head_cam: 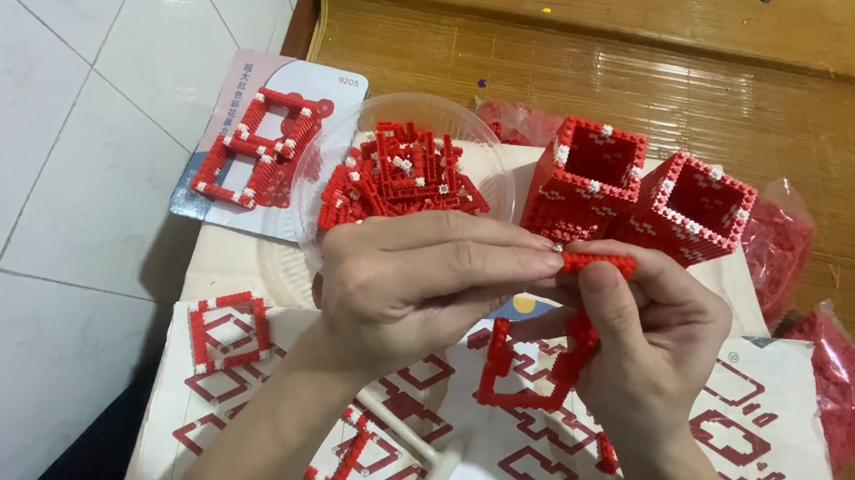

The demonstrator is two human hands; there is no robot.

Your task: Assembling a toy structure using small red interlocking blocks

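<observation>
- Left hand (415, 279): fingers together, tips pinched on the left end of a short red brick strip (598, 263), held level above the sheet.
- Right hand (651, 336): thumb on top of the same strip at its right end, fingers curled below. Both hands clamped on it, touching each other.
- Right hand also grips a red open frame (514, 371) of small bricks; it hangs below the palm, partly hidden by the fingers.
- Strip sits just in front of two red square open-top boxes (592, 176), (695, 209) with white studs, standing side by side and touching.
- Clear plastic bowl (475, 138) left of the boxes, heaped with red-and-white brick pieces (397, 178).
- Card (258, 88) far left of the bowl, with a red figure-eight brick frame (253, 148) lying on it.
- Printed instruction sheet (778, 395) under the hands, red outline patterns on it.
- On the sheet: small square red frame (229, 328) at left, a white plastic tool (414, 440) and a short red brick piece (342, 460) near the left forearm.
- Bags of red bricks (839, 384) at right edge, on a bamboo mat (560, 69).
- White tile floor (53, 144) at left.
</observation>
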